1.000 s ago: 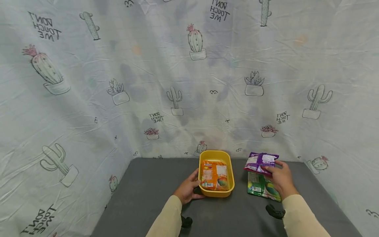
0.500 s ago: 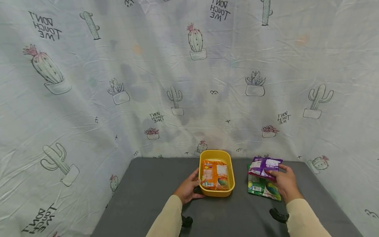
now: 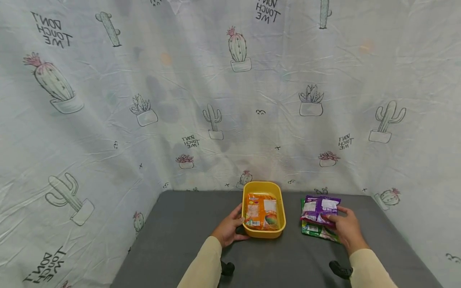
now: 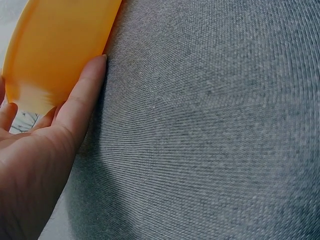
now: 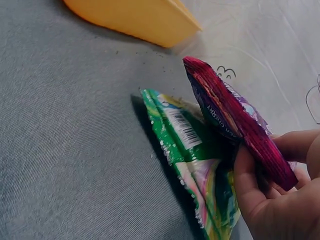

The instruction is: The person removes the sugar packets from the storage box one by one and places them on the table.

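Observation:
My left hand [image 3: 228, 228] holds the near left corner of a yellow plastic tub [image 3: 264, 235], with its fingers along the side and rim. Inside the tub lies an orange snack packet [image 3: 261, 212] with fruit pictures. On the right, my right hand [image 3: 347, 229] pinches a purple snack packet [image 3: 318, 210] by its near right part. That packet is tilted, its pinkish-red sealed edge [image 5: 240, 120] facing the right wrist camera. Underneath it lies a green snack packet [image 5: 187, 145] on the table, partly covered in the head view.
The dark grey cloth-covered table [image 3: 187, 224] spreads out on both sides of the tub. White sheeting [image 3: 216, 88] printed with cacti hangs behind and at both sides. Black wrist straps [image 3: 340, 271] show below the hands.
My right hand has brought the purple packet nearer and lower, so it covers more of the green packet. My left hand and the tub stay in place.

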Tool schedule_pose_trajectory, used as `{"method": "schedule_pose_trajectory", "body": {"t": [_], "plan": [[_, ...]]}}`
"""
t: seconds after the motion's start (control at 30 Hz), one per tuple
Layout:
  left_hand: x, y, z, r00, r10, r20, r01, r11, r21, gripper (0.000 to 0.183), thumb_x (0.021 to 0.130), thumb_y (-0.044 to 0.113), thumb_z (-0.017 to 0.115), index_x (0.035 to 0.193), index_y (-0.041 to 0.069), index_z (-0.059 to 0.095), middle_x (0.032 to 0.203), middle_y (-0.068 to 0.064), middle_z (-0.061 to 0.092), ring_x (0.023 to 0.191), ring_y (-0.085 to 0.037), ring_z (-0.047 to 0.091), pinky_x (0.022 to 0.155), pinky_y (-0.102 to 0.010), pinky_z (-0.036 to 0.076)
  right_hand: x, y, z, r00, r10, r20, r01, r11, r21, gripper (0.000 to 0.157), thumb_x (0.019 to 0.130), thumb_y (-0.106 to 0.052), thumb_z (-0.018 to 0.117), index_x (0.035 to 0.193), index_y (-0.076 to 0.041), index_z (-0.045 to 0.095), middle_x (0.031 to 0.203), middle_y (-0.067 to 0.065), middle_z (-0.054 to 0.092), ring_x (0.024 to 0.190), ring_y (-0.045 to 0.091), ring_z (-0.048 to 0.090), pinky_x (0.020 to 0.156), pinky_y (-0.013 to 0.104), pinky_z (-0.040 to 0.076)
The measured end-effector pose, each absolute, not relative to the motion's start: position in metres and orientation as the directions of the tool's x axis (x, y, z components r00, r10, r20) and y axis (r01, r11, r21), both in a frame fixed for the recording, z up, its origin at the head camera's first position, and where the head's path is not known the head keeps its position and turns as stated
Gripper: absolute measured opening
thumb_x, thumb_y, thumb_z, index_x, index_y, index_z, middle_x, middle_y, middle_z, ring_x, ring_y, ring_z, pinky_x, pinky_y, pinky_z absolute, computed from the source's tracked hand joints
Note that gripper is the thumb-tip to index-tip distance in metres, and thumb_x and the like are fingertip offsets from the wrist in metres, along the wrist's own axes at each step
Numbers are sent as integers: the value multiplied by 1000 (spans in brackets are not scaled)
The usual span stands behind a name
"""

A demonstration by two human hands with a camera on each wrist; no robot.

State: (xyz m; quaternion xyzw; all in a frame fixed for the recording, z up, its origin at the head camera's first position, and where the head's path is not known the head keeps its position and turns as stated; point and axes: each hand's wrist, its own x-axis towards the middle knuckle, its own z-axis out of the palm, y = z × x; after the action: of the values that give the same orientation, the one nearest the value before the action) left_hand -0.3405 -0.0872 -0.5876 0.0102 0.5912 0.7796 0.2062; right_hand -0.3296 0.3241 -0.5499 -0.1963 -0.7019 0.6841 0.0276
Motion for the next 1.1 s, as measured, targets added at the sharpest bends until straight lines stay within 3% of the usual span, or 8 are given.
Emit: {"method": "schedule_pose_trajectory", "body": {"t": [0.13, 0.27, 0.4, 0.5, 0.63, 0.77, 0.93, 1.1], "plan": [[-341, -86, -588, -916, 333, -226, -309, -221, 925, 62, 119, 13, 44, 177, 25, 24, 171, -24, 32, 145, -46, 48, 95, -76, 52, -329, 327, -555, -930, 290, -224, 243, 30, -970, 74, 110, 1, 57, 169, 8, 13, 157, 45, 30, 106, 36, 67, 76, 36, 64], [-341, -86, -589, -915, 333, -227, -310, -222, 924, 62, 119, 14, 45, 176, 26, 25, 171, -23, 33, 145, -45, 48, 95, -76, 52, -329, 330, -560, -941, 282, -188, 235, 142, -962, 71, 110, -3, 57, 167, 10, 16, 145, 42, 45, 94, 25, 70, 73, 34, 63], [-341, -87, -588, -914, 336, -227, -312, -225, 923, 62, 119, 14, 45, 177, 26, 24, 171, -24, 33, 145, -45, 48, 96, -76, 52, -329, 332, -564, -944, 296, -145, 223, 249, -942, 72, 106, -6, 61, 163, 13, 21, 136, 40, 54, 99, 31, 68, 70, 28, 56], [-341, -86, -587, -914, 335, -229, -314, -226, 922, 62, 119, 14, 44, 177, 25, 24, 171, -24, 33, 145, -46, 48, 96, -76, 52, -329, 333, -566, -941, 307, -142, 229, 269, -936, 74, 104, -6, 65, 161, 15, 23, 137, 41, 53, 108, 38, 66, 75, 31, 55], [-340, -86, -586, -914, 333, -232, -316, -222, 922, 61, 120, 14, 44, 177, 25, 24, 171, -24, 33, 146, -46, 46, 96, -75, 52, -329, 333, -567, -939, 304, -161, 241, 249, -938, 79, 103, -6, 68, 160, 18, 19, 145, 43, 42, 123, 48, 56, 96, 50, 53], [-339, -86, -586, -914, 333, -232, -316, -225, 922, 62, 119, 15, 45, 177, 25, 23, 171, -24, 32, 148, -46, 44, 96, -75, 53, -327, 334, -567, -937, 302, -174, 256, 256, -932, 83, 102, -7, 71, 159, 20, 17, 153, 46, 29, 137, 56, 40, 113, 67, 36], [-338, -88, -586, -915, 332, -230, -314, -227, 922, 63, 119, 16, 47, 177, 26, 24, 171, -23, 33, 149, -46, 42, 96, -74, 53, -326, 335, -566, -931, 318, -179, 271, 276, -922, 84, 100, -6, 73, 158, 21, 18, 156, 48, 23, 143, 60, 30, 118, 71, 27], [-339, -87, -588, -914, 332, -232, -315, -224, 922, 63, 119, 17, 48, 176, 27, 24, 171, -23, 33, 149, -45, 42, 96, -73, 54, -325, 335, -563, -933, 311, -179, 274, 293, -916, 84, 100, -8, 73, 158, 21, 18, 157, 47, 22, 142, 59, 30, 118, 72, 27]]}}
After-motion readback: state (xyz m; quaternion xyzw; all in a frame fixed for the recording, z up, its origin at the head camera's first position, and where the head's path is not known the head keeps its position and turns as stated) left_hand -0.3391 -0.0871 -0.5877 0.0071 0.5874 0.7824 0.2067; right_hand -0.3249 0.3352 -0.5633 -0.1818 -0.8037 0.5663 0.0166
